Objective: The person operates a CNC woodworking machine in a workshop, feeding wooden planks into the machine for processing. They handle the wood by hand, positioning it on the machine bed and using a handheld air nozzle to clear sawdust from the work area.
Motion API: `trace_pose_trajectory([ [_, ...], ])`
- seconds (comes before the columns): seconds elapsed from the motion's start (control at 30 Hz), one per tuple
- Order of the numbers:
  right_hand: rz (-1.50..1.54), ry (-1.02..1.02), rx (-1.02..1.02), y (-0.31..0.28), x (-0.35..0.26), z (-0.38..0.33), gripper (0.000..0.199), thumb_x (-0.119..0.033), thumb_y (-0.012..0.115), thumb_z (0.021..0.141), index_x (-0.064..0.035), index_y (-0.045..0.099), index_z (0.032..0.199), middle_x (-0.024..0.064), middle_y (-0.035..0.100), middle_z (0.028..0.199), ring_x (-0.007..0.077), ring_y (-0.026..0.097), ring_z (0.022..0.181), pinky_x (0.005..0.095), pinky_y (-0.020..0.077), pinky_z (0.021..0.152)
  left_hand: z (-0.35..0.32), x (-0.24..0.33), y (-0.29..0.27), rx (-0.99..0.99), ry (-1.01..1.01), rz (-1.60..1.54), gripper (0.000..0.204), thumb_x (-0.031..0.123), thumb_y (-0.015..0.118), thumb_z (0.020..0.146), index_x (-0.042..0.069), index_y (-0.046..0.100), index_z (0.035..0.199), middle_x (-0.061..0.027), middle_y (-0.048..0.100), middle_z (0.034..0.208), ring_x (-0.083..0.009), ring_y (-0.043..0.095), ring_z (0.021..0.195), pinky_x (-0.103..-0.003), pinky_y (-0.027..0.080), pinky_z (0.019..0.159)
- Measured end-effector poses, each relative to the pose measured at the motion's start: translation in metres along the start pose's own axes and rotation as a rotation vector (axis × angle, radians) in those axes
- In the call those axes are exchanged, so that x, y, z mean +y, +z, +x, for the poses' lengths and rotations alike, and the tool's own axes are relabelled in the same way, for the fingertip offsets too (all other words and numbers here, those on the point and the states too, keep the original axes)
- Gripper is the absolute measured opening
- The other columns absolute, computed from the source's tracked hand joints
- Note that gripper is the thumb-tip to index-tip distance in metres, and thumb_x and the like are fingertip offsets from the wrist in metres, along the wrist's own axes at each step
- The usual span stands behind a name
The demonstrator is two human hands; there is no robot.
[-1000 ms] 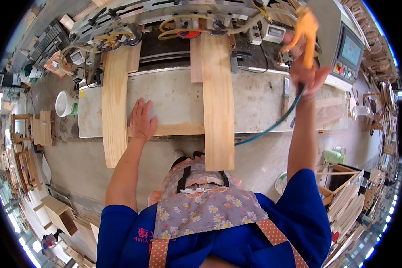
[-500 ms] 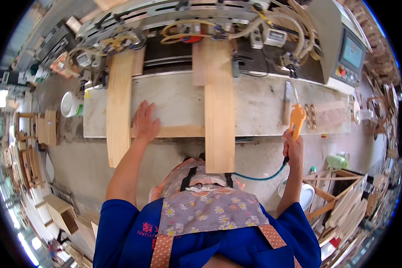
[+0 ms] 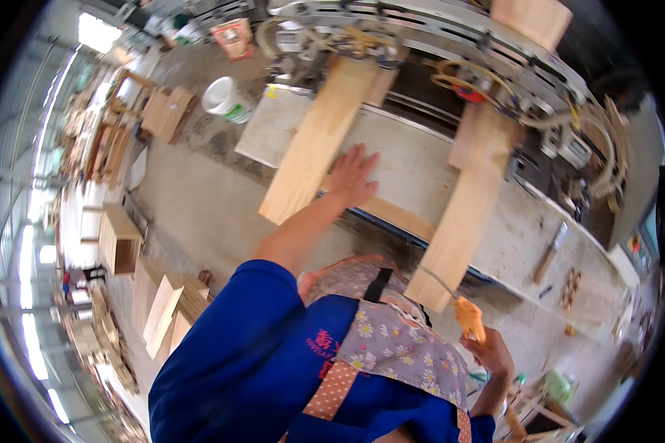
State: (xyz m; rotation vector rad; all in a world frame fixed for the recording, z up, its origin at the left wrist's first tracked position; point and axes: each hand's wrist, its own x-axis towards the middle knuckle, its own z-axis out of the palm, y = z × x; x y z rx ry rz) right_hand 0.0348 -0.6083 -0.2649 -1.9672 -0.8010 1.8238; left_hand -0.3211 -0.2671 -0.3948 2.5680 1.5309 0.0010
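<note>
My left hand (image 3: 353,177), fingers spread, lies at the front edge of the pale worktable (image 3: 400,148), touching or just above it; which one I cannot tell. Beside it on the left a long wooden plank (image 3: 316,144) reaches out from the machine. A second plank (image 3: 469,218) sticks out over the front edge farther right. Between them a thin wooden strip (image 3: 403,218) runs along the edge. Closed around an orange air blow gun (image 3: 469,317) is my right hand (image 3: 496,357). The gun's thin nozzle points left, over the near end of the right plank.
Along the back stands the machine's metal rail (image 3: 436,29) with hoses and clamps. A flat-bladed tool (image 3: 551,252) and small wooden pieces (image 3: 570,288) lie on the table's right part. A white bucket (image 3: 222,96) stands left, and wooden boxes (image 3: 120,240) sit on the floor.
My view has turned to the left. My right hand has brought the blow gun left and nearer to me, to the right plank's end. My left hand stays near the left plank.
</note>
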Motion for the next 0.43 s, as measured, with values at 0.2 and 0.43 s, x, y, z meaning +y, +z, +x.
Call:
trace_pose_trajectory([
  [0.2,0.264,-0.236,0.459,-0.118,0.06,0.046,0.03,-0.032,0.064,0.09,-0.0087,0.062,0.107,-0.0008,0.058,0.066,0.0081,0.047,0.04,0.0244,0.0378,0.034,-0.017,0.004,-0.014,-0.07,-0.095,-0.043,0.072,0.042,0.056,0.086,0.017,0.033,0.15,-0.0189,0.019,0.158,-0.0335,0.013,0.148,-0.051,0.016,0.118],
  [0.43,0.256,-0.491,0.628,-0.316,0.028,0.068,0.049,-0.042,0.061,0.085,-0.0144,0.061,0.126,0.0141,0.063,0.122,0.0327,0.063,0.09,0.0674,0.0446,0.087,-0.006,0.005,-0.009,-0.074,-0.063,-0.159,0.074,0.039,0.057,0.085,0.014,0.032,0.15,-0.019,0.017,0.159,-0.0335,0.009,0.149,-0.051,0.014,0.119],
])
